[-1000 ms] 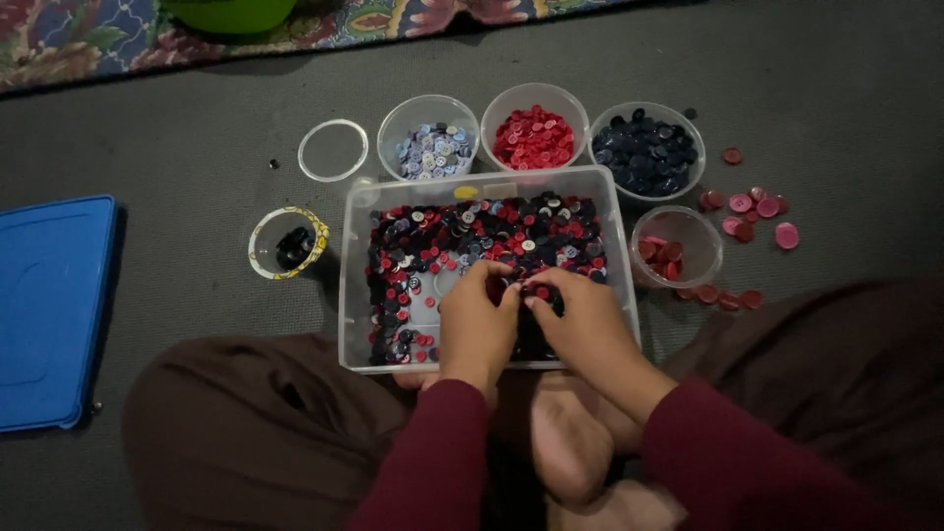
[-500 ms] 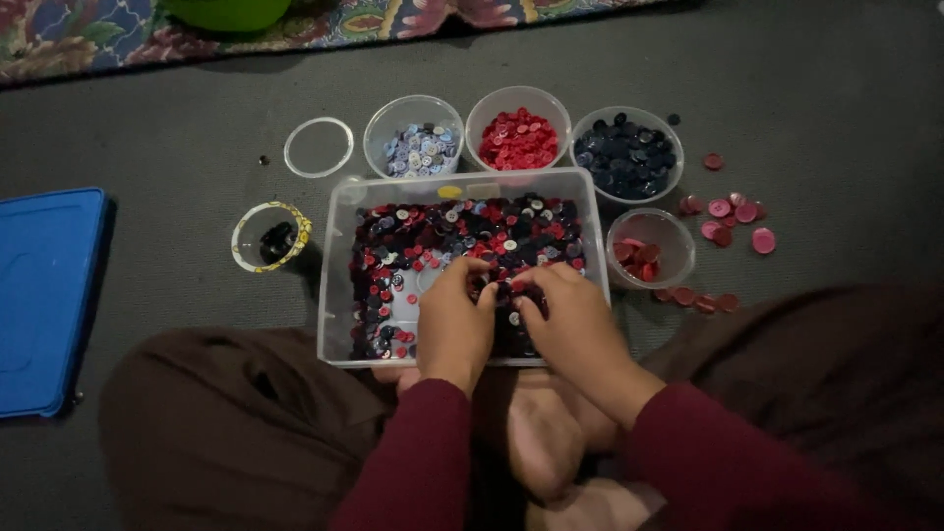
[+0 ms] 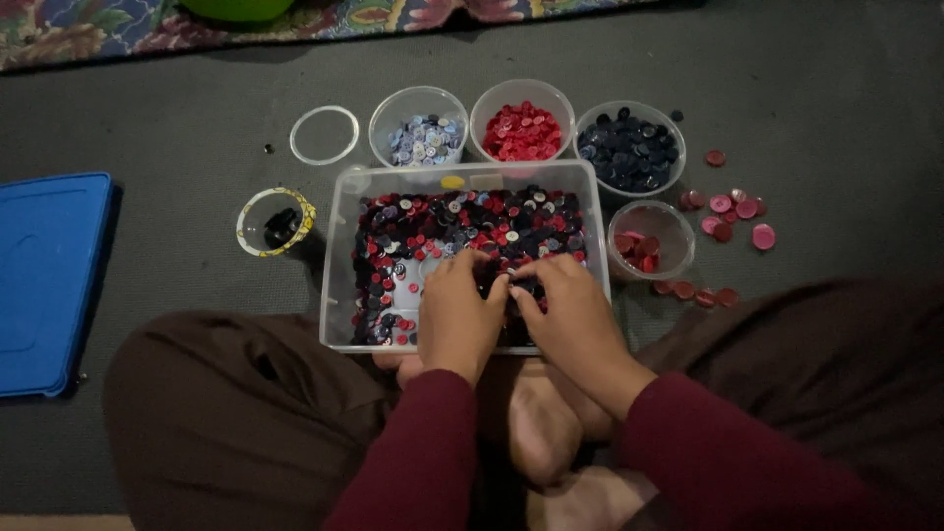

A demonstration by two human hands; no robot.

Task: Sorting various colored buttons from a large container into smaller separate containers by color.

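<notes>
Both hands are down in a clear plastic tub of mixed buttons, dark blue, red and pale ones jumbled together; the left hand and the right hand meet at the tub's near side, fingertips almost touching, fingers curled into the pile. Whether either hand has actually pinched a button cannot be told (the fingertips are buried among the dark buttons and the light is dim).

Beyond the hands, past the tub's far wall, stand three round clear cups in a row: one of pale blue-white buttons, one of red buttons, one of dark navy buttons. Just right of the right hand, touching the tub's side, a smaller cup holds a few dark red buttons; further right, loose pink and red buttons lie on the grey floor. Left of the left hand sits a yellow-rimmed cup with something dark in it; beyond it, an empty clear ring-like lid. Well to the left lies a blue lid.
</notes>
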